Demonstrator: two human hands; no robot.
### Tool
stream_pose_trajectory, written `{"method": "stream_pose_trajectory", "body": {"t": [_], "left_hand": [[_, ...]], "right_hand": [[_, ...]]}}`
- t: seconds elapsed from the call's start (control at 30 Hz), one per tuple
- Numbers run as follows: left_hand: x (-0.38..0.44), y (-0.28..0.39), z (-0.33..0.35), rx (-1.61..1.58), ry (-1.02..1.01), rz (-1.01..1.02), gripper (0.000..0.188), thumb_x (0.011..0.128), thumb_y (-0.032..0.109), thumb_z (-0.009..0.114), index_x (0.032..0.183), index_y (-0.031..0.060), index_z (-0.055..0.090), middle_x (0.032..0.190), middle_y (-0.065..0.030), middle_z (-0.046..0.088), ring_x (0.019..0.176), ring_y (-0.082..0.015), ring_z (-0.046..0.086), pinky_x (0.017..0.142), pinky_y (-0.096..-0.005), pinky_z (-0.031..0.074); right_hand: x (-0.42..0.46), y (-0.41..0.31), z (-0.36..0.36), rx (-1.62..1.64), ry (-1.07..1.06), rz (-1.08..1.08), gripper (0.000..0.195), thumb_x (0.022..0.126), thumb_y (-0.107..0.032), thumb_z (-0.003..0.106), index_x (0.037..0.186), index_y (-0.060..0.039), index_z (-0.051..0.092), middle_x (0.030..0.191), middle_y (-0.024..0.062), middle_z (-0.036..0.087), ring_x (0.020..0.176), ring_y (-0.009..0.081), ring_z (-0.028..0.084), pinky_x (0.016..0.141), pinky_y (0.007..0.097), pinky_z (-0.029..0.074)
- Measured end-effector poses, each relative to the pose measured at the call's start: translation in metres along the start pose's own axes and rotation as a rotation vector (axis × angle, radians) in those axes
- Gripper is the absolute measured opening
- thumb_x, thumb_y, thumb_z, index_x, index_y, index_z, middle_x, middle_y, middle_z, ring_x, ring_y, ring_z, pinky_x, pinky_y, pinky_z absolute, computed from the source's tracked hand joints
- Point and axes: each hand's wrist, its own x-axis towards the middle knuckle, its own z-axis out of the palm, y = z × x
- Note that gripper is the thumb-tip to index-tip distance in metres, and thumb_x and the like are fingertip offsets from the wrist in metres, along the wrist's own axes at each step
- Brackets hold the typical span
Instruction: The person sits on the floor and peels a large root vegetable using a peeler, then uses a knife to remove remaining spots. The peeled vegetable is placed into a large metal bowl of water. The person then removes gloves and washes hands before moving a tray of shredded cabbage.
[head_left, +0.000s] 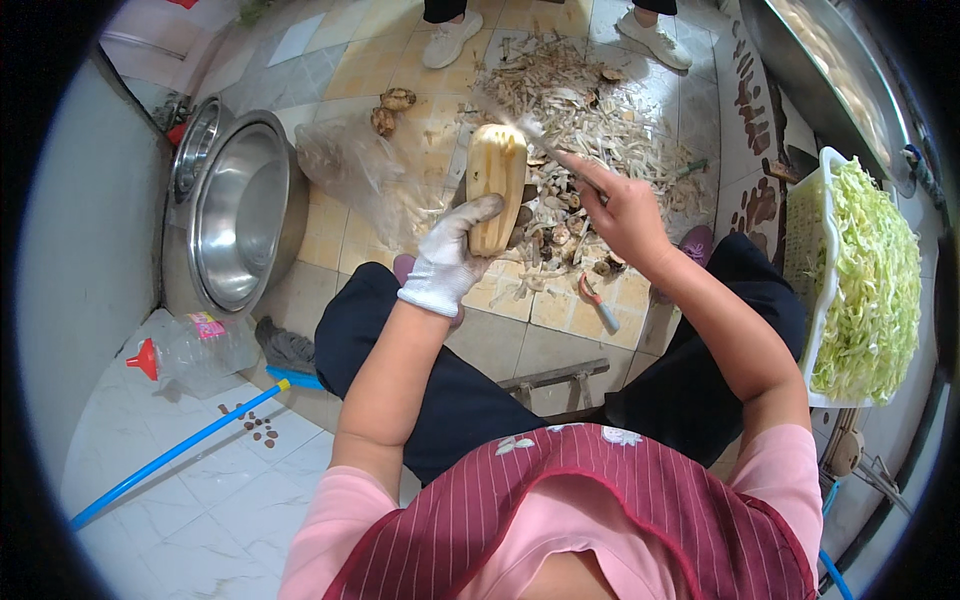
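Note:
My left hand (454, 251), in a white knit glove with a soiled thumb, grips a large peeled pale-yellow root vegetable (495, 187). The vegetable stands nearly upright, with long flat cut facets down its side. My bare right hand (622, 214) is closed around a knife (559, 154), its index finger laid along the tool. Motion blurs the blade near the top right of the vegetable. Below both hands, a heap of peelings and cut-off ends (592, 135) covers the tiled floor. A peeler (598, 304) with an orange head lies at the heap's near edge.
Two metal basins (292, 187) lean at left beside a clear plastic bag (360, 172) and unpeeled brown roots (397, 99). A plastic bottle (210, 345) and blue-handled broom (187, 446) lie nearer. At right stands a white basket (814, 300) of shredded cabbage. Another person's shoes (452, 41) are ahead.

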Motion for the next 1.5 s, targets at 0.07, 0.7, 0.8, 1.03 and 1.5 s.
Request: {"method": "stream_pose_trajectory", "body": {"t": [0.07,0.7,0.8,1.03,1.5], "left_hand": [[0.004,-0.002,0.001,-0.007,-0.015,0.021,0.039,0.078,0.008,0.055,0.115,-0.001,0.043,0.103,-0.0148,0.054,0.091,-0.0246,0.057,0.079,-0.0359,0.05],[0.02,-0.029,-0.038,0.8,0.025,0.442,0.04,0.085,0.038,0.048,0.116,0.0119,0.044,0.108,-0.0047,0.052,0.096,-0.0159,0.054,0.077,-0.0277,0.049],[0.017,-0.028,-0.038,1.019,-0.012,0.491,0.041,0.083,0.036,0.053,0.116,0.0128,0.044,0.107,-0.0027,0.052,0.095,-0.0135,0.054,0.073,-0.0265,0.049],[0.01,-0.024,-0.011,0.287,-0.075,0.256,0.043,0.081,0.033,0.058,0.117,0.013,0.043,0.109,-0.0031,0.052,0.095,-0.0146,0.054,0.072,-0.0311,0.049],[-0.01,0.009,-0.011,0.419,0.022,0.134,0.048,0.083,0.032,0.051,0.116,-0.002,0.043,0.096,-0.0133,0.059,0.081,-0.018,0.06,0.065,-0.0255,0.05]], "right_hand": [[0.0,-0.002,0.001,-0.063,0.088,-0.166,0.04,0.075,-0.01,0.055,0.114,-0.0211,0.054,0.069,0.0082,0.061,0.057,0.0227,0.059,0.05,0.0324,0.047],[-0.007,-0.017,0.002,-0.327,0.078,-0.427,0.044,0.075,-0.015,0.058,0.118,-0.0178,0.051,0.056,0.0014,0.044,0.049,0.0154,0.05,0.045,0.0293,0.041],[-0.008,-0.012,0.007,-0.396,0.083,-0.469,0.043,0.077,-0.017,0.056,0.119,-0.0187,0.05,0.057,0.0004,0.042,0.049,0.0137,0.05,0.045,0.0278,0.041],[-0.005,-0.009,0.005,-0.461,0.027,-0.375,0.051,0.074,-0.012,0.053,0.123,-0.0198,0.045,0.063,0.0017,0.046,0.056,0.0159,0.055,0.049,0.0295,0.043],[-0.066,0.133,0.122,-0.564,-0.543,0.399,0.043,0.075,-0.009,0.044,0.118,-0.0046,0.046,0.07,0.0175,0.061,0.065,0.0307,0.061,0.059,0.0428,0.048]]}}
